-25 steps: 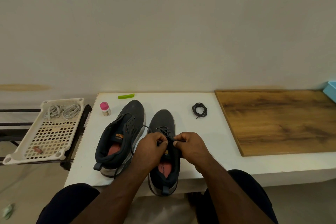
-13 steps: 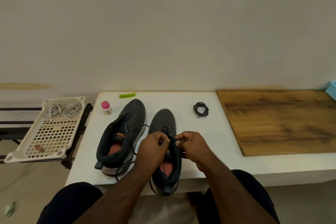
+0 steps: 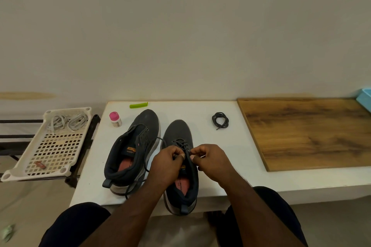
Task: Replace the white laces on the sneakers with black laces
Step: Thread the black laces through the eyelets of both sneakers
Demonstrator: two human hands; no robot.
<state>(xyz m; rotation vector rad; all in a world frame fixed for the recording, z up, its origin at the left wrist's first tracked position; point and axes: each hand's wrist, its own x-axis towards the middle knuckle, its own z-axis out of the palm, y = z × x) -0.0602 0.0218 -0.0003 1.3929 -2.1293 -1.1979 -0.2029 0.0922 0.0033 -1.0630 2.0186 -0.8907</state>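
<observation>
Two dark knit sneakers on the white table; left hand (image 3: pixel 167 163) and right hand (image 3: pixel 211 161) each pinch the thin black lace (image 3: pixel 181 143) over the right sneaker (image 3: pixel 180 132) at the front edge; left sneaker (image 3: pixel 144 124) unlaced beside it; coiled spare black lace (image 3: pixel 220 120) near the back edge; white laces (image 3: pixel 68 121) heaped in a perforated plastic tray (image 3: pixel 30 168).

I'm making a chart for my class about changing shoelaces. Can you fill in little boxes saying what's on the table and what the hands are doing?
Hands: left hand and right hand each pinch the black lace over the right sneaker
Right sneaker: partly laced in black near the toe
Left sneaker: no lace in its eyelets; lies tilted on its side
Spare black lace: coiled on the white table
White laces: in the white basket beside the table
Other things: pink-capped bottle, green clip, wooden board
</observation>
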